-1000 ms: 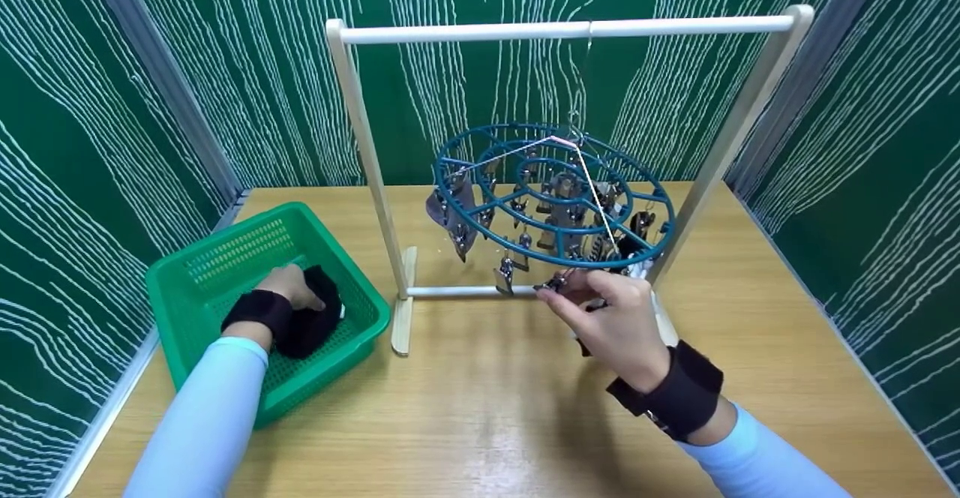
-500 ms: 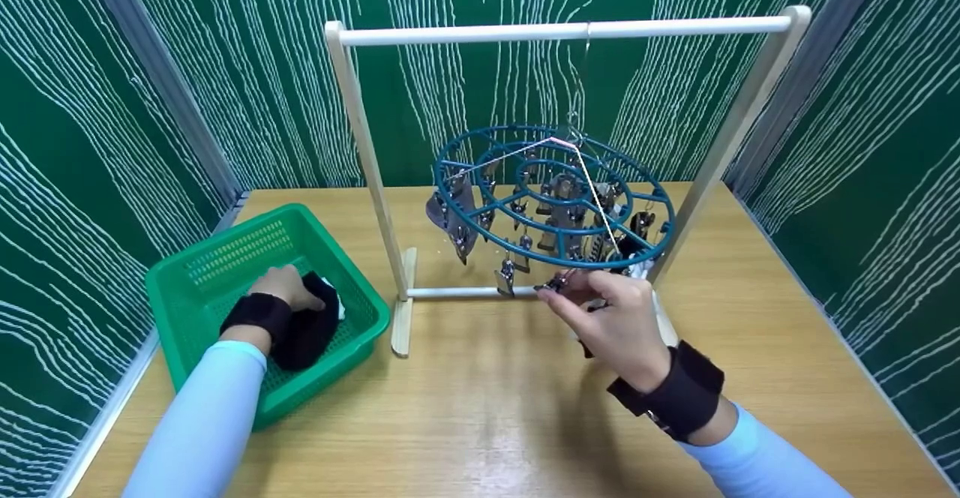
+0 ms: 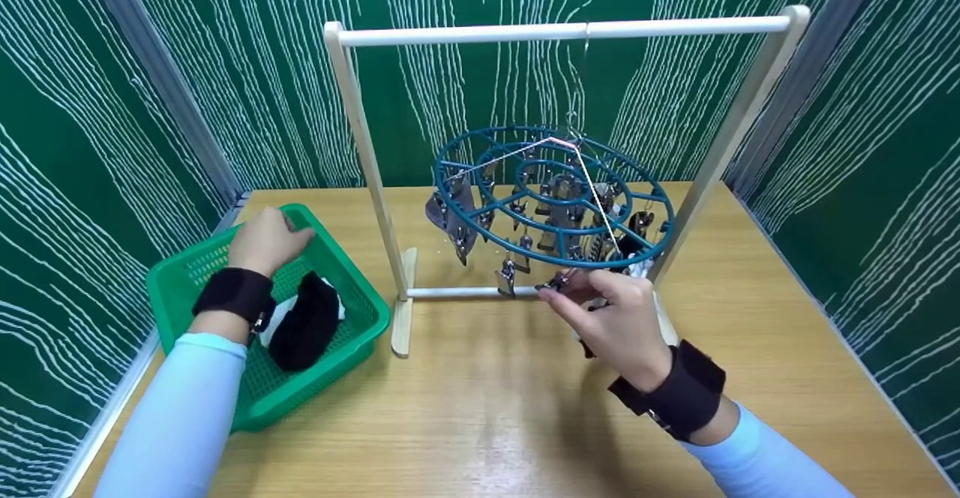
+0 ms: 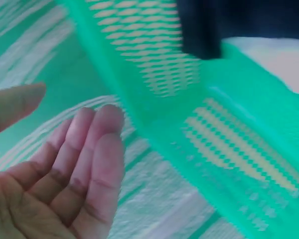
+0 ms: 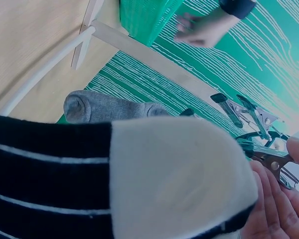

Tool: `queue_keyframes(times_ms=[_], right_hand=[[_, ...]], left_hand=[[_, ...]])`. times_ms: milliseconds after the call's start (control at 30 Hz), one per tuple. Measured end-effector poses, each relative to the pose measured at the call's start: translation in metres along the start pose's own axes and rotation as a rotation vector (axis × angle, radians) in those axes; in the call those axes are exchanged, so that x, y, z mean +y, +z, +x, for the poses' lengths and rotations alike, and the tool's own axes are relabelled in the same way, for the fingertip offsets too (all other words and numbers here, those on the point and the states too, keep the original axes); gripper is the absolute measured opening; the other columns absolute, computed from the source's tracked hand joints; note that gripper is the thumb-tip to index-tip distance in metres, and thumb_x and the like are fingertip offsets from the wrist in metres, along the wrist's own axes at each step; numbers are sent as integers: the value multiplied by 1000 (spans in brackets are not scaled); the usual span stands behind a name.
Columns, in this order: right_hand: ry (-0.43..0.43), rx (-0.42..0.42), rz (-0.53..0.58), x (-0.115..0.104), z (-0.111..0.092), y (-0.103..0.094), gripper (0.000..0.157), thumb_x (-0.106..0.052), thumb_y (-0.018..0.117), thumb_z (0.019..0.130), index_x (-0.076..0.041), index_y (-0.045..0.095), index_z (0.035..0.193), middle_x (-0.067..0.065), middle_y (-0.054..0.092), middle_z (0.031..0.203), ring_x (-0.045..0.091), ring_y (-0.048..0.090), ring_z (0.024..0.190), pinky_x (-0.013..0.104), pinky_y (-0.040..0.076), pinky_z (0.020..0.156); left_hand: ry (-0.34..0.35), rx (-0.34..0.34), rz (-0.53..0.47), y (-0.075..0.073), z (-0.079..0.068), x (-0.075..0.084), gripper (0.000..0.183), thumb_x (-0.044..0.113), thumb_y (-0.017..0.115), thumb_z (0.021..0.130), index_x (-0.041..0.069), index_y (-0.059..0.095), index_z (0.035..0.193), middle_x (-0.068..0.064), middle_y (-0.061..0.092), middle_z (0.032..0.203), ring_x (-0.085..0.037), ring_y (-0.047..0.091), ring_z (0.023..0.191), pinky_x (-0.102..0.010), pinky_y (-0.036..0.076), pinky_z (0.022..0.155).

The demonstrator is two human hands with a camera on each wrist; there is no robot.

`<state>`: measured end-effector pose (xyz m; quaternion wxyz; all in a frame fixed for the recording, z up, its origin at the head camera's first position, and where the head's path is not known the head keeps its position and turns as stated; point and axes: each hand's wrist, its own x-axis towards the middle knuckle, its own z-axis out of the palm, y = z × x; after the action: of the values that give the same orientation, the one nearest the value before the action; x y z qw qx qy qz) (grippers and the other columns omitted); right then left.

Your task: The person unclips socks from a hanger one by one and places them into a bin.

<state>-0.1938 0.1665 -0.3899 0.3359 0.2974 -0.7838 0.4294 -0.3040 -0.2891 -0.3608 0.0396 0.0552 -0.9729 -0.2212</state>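
Observation:
A black sock (image 3: 306,325) lies over white cloth (image 3: 280,319) in a green basket (image 3: 360,299). My left hand (image 3: 268,243) is above the basket's back left side, holding nothing; the left wrist view has its fingers (image 4: 97,164) loosely bent. With thumb and fingers, my right hand (image 3: 615,318) pinches a metal clip (image 5: 271,162) that hangs from the front of a round teal drying rack (image 3: 517,247). Close to it in the right wrist view hang a black sock with white stripes and a white end (image 5: 174,174), and a grey sock (image 5: 109,107).
The rack hangs by a hook from the white bar (image 3: 465,34) of a wooden stand (image 3: 364,153). Several metal clips (image 3: 507,277) dangle beneath it, and a grey cloth piece (image 3: 454,213) hangs at its left. Green walls with pale streaks enclose the table (image 3: 465,408).
My left hand has let go of the black sock after shifting it slightly towards me, then risen up and left. More white cloth shows beneath. The right hand has stayed on the clip.

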Motion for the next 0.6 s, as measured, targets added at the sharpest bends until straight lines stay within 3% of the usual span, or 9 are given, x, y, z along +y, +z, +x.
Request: queue_keyframes(times_ms=[67, 133, 300, 600], right_hand=[[4, 3, -2, 0, 0, 0, 16, 6, 91, 80, 1, 77, 86, 8, 80, 79, 14, 73, 63, 11, 59, 64], [10, 4, -4, 0, 0, 0, 16, 6, 91, 80, 0, 78, 86, 8, 80, 79, 14, 73, 64, 12, 59, 64], [20, -1, -2, -1, 0, 0, 16, 5, 91, 81, 0, 78, 86, 8, 80, 80, 14, 73, 64, 13, 59, 64], [1, 10, 0, -1, 0, 1, 17, 7, 91, 79, 0, 77, 87, 8, 80, 80, 14, 73, 64, 11, 58, 65]], left_hand=[[30, 59, -61, -8, -4, 12, 51, 33, 63, 107, 17, 42, 63, 5, 33, 57, -16, 37, 50, -32, 33, 53], [50, 123, -110, -16, -9, 25, 44, 32, 63, 108, 12, 54, 70, 1, 48, 63, -18, 44, 55, -33, 37, 56], [102, 257, -166, -28, -26, 53, 34, 34, 64, 108, 3, 76, 102, -18, 76, 96, -28, 66, 77, -35, 48, 66], [247, 298, -219, -32, -58, 98, 29, 28, 69, 106, 1, 77, 106, -18, 78, 97, -32, 71, 86, -37, 53, 75]])
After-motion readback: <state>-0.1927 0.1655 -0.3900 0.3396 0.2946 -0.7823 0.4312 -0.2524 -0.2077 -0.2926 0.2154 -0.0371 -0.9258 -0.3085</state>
